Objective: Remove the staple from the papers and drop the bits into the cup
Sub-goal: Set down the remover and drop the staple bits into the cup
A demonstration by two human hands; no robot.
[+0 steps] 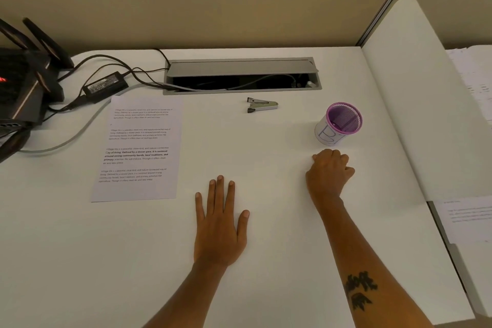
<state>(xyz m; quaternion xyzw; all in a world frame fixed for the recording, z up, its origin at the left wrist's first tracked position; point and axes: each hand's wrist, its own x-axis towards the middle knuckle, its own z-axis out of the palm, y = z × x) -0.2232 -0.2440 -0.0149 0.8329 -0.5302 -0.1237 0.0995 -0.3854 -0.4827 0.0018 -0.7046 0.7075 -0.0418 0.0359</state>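
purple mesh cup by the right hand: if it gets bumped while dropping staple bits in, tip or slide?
The cup stands upright on the smooth white desk, so a low nudge would probably slide it. It looks like thin mesh and seems nearly empty, so it is likely light; a knock near the rim might tip it. Once tipped, its round wall would likely let it roll.

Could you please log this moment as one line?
left hand flat on desk | right hand curled, empty | papers, remover, cup untouched

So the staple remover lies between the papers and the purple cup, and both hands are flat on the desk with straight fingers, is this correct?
Not quite. Only the left hand lies flat; the right hand has its fingers curled, as the head view shows. The staple remover does lie between the papers and the purple cup.
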